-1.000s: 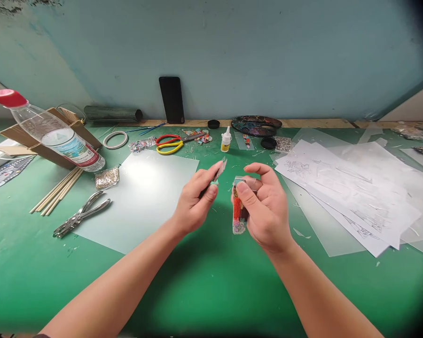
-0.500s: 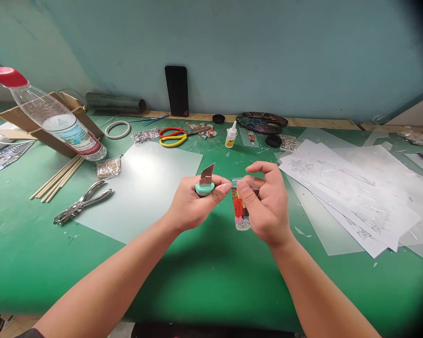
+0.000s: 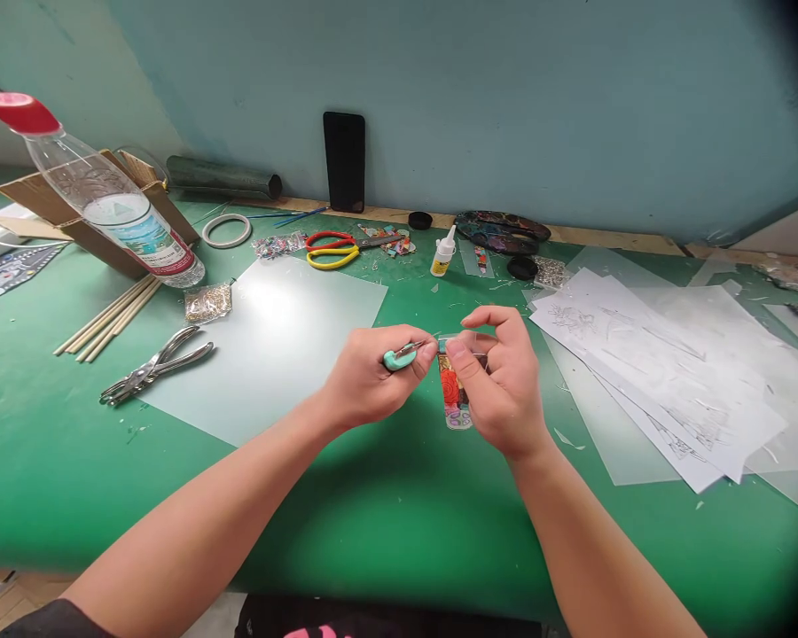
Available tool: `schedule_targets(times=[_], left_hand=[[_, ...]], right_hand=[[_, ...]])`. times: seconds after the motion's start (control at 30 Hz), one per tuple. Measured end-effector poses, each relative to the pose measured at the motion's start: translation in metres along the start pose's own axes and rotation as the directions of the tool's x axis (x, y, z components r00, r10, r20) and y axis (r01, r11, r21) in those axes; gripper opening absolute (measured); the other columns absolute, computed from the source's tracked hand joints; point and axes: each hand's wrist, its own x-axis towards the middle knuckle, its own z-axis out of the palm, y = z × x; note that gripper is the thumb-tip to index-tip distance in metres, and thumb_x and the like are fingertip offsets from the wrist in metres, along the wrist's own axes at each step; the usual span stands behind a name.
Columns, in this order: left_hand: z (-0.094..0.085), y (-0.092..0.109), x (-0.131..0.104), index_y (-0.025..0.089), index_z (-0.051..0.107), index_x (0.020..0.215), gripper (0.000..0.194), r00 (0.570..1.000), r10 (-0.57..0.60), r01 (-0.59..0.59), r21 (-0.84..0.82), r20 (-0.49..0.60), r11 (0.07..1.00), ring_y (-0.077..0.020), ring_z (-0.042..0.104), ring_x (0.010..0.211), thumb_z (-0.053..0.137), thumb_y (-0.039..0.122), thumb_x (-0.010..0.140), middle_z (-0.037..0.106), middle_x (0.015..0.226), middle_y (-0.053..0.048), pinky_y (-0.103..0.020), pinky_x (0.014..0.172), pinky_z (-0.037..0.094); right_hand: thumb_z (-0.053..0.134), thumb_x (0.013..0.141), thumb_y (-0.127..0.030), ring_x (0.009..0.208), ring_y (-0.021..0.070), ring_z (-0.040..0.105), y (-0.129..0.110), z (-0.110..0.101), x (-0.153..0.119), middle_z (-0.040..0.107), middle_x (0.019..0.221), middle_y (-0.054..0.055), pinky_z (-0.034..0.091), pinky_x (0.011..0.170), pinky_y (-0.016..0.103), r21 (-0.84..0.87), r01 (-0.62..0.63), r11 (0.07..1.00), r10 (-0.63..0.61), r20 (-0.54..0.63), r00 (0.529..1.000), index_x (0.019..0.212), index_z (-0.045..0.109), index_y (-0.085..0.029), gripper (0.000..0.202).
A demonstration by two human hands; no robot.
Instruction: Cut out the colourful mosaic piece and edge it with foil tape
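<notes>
My left hand (image 3: 376, 372) is wrapped round a teal-handled tool (image 3: 400, 356) with a metal blade. Its thumb and forefinger meet at the upper edge of a small colourful decorated strip (image 3: 452, 394). That strip hangs above the green table, pinched between thumb and fingers of my right hand (image 3: 502, 377), whose forefinger is raised and bent. Clear film shows at the strip's top, and my right fingers cover part of its side. Whether the blade touches the strip is too small to tell.
On the green table (image 3: 372, 523) lie a translucent sheet (image 3: 293, 328), metal pliers (image 3: 156, 365), wooden sticks (image 3: 110, 321) and drawings on paper (image 3: 671, 372). Farther back are scissors (image 3: 332, 251), a glue bottle (image 3: 443, 254) and a phone (image 3: 344, 161). A large bottle (image 3: 129, 221) leans at left.
My left hand has turned the teal-handled tool, so its blade, upright before, now points right towards the strip. The view has shifted slightly. My right hand keeps its hold.
</notes>
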Motion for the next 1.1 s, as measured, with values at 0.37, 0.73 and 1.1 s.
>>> schedule_targets(times=[0.37,0.73,1.1], left_hand=[[-0.0001,-0.0074,0.0001,0.018,0.070,0.079,0.021,0.996,-0.046,0.057,0.140,-0.080,0.989,-0.0090,0.050,0.053,0.059,0.025,0.094,0.064,0.061,0.002,-0.021,0.054,0.041],[-0.0008,-0.0042,0.0013,0.016,0.065,0.075,0.027,0.997,-0.064,0.069,-0.112,0.053,0.991,-0.0077,0.036,0.053,0.058,0.028,0.098,0.048,0.059,0.004,-0.021,0.050,0.035],[-0.0030,-0.0065,0.0001,0.019,0.062,0.069,0.027,0.997,0.049,-0.062,0.199,0.067,0.978,-0.0094,0.046,0.053,0.052,0.023,0.093,0.061,0.060,0.002,-0.021,0.055,0.039]], right_hand=[[0.062,0.095,-0.028,0.051,0.0117,0.049,0.0024,-0.0002,0.0022,0.055,0.063,-0.007,0.034,0.047,0.025,0.022,-0.034,0.999,0.035,-0.042,0.998,0.106,0.047,-0.026,0.018],[0.060,0.096,-0.028,0.049,0.0111,0.045,0.0017,-0.0001,0.0000,0.052,0.060,-0.009,0.032,0.047,0.025,-0.019,-0.005,1.000,0.005,-0.006,1.000,0.106,0.047,-0.025,0.017],[0.059,0.098,-0.027,0.048,0.0112,0.045,0.0101,-0.0006,-0.0014,0.052,0.061,-0.009,0.036,0.047,0.025,-0.212,0.099,0.972,-0.089,0.057,0.994,0.109,0.046,-0.026,0.016]])
